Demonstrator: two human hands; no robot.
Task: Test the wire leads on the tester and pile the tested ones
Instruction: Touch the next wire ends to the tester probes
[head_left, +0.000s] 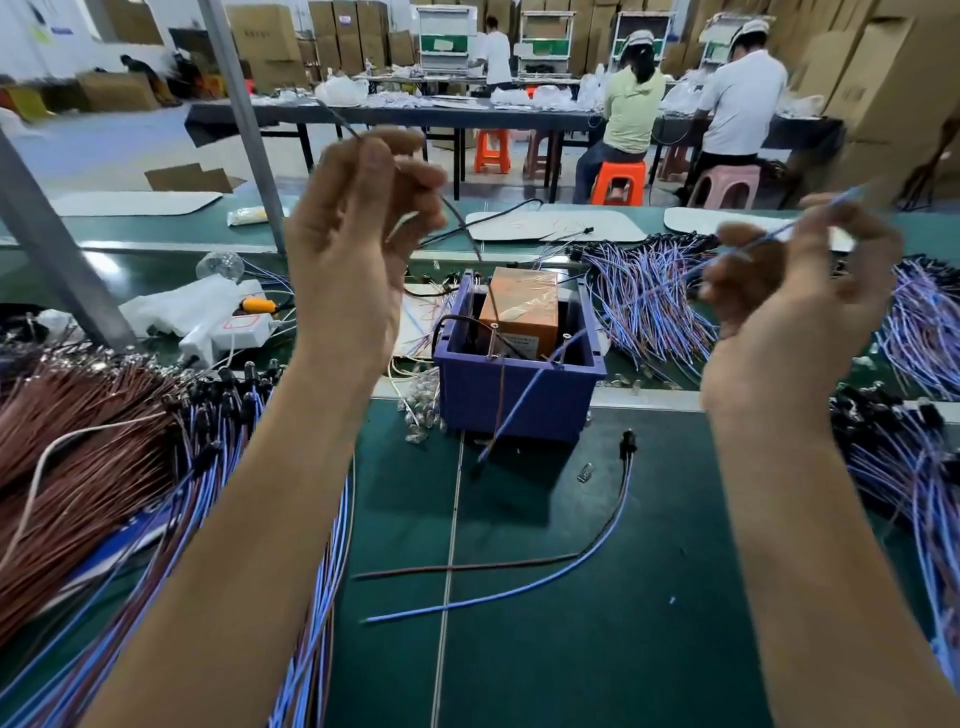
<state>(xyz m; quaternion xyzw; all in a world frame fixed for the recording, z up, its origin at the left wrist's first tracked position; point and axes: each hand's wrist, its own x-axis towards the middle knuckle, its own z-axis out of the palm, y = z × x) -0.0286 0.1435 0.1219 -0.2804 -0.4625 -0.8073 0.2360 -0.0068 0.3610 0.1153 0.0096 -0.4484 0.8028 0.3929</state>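
Both hands are raised over the bench, holding one lead (491, 447) spread between them: our left hand (358, 234) is pinching the free end of the brown wire (458, 221), and our right hand (795, 280) is pinching the end of the blue wire (761, 239) the same way. Both wires are running down and inward across the open top of the tester (563, 402), the blue box with the orange block (519, 312) inside, and are meeting at a dark plug (475, 470) hanging just in front of the box, above the green mat (623, 649). Each wire is passing close by a screw (493, 326) on the box's front rim; whether they are touching we cannot tell. We are judging this to be the testing step, partway through one lead. The next move, as we are reading it, is calling for firm pinches and the two wires kept apart while we are carrying the lead clear of the box to a pile. Leads are lying in a left heap (93, 467) and in a right heap (649, 306) behind the tester; which one is the tested pile we cannot say. One loose lead (627, 446) is lying on the mat.
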